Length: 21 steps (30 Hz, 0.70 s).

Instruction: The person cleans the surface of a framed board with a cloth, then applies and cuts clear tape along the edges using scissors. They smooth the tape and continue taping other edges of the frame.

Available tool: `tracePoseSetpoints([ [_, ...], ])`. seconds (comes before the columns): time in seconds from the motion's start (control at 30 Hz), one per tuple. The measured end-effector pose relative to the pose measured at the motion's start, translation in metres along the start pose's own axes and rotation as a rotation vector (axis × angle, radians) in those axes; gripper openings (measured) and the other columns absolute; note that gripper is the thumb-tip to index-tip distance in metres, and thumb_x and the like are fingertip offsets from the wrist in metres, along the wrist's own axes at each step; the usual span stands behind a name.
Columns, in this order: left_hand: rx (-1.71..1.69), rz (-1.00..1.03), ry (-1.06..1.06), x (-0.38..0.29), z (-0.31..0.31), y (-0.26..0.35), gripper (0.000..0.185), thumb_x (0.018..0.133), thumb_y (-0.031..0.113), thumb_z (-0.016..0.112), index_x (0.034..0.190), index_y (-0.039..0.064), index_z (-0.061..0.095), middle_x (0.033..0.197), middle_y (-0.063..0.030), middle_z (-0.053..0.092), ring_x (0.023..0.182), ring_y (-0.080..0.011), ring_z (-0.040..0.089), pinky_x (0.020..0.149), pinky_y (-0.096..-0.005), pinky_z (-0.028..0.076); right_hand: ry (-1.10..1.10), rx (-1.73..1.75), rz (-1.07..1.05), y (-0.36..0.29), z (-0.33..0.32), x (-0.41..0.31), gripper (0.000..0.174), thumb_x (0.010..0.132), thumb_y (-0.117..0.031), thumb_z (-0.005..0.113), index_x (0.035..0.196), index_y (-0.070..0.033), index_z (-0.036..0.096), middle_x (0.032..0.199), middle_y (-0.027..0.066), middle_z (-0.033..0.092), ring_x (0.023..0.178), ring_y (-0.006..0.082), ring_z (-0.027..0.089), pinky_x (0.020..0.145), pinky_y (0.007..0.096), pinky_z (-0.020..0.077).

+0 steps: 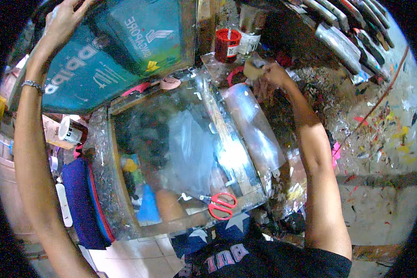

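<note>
My left hand [60, 22] is at the upper left edge of a raised screen-printing frame [189, 38] with teal mesh; its fingertips are partly cut off, so its grip is unclear. The mesh bears mirrored writing. My right hand [276, 74] reaches to the upper right, its fingers on what looks like a tan roll of tape [253, 68]. Below the raised screen lies a glass-topped table in a wooden frame [121, 180], with a cloudy smear on the glass. Red-handled scissors [222, 206] lie at its near edge.
A red paint container [227, 45] and a whitish one [249, 43] stand near my right hand. A clear plastic sheet [253, 125] lies right of the glass. Folded dark blue cloth [80, 201] and a tub [71, 130] are at left. Several squeegees [338, 45] lie at upper right.
</note>
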<state>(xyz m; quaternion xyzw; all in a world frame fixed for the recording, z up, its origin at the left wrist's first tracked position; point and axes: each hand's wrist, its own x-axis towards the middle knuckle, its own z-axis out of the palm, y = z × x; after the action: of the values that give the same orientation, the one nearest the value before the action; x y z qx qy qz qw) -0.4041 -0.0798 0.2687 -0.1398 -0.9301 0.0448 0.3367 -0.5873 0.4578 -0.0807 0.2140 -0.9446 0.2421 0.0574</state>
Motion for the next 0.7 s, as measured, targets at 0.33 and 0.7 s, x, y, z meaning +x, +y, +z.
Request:
tracePoseSetpoints([
  [0.33, -0.115, 0.102, -0.060, -0.021, 0.009, -0.003, 0.051, 0.098, 0.037, 0.063, 0.142, 0.012, 0.057, 0.145, -0.0110, 0.057, 0.133, -0.0222, 0.053, 0.111, -0.0333, 0.039, 0.170, 0.306, -0.079, -0.128, -0.110, -0.232, 0.034, 0.078, -0.015, 0.070, 0.109, 0.001, 0.069, 0.092, 0.0151, 0.071, 0.082, 0.0197, 0.066, 0.074, 0.0357, 0.0515],
  [0.7, -0.214, -0.083, -0.260, -0.217, -0.029, 0.188, 0.051, 0.074, 0.034, 0.084, 0.105, -0.002, 0.066, 0.102, -0.0217, 0.069, 0.092, -0.0374, 0.067, 0.080, -0.0429, 0.052, 0.127, -0.002, 0.549, -0.146, -0.011, -0.477, 0.042, 0.078, -0.019, 0.075, 0.112, 0.003, 0.065, 0.095, 0.0269, 0.070, 0.087, 0.0445, 0.067, 0.076, 0.0499, 0.0526],
])
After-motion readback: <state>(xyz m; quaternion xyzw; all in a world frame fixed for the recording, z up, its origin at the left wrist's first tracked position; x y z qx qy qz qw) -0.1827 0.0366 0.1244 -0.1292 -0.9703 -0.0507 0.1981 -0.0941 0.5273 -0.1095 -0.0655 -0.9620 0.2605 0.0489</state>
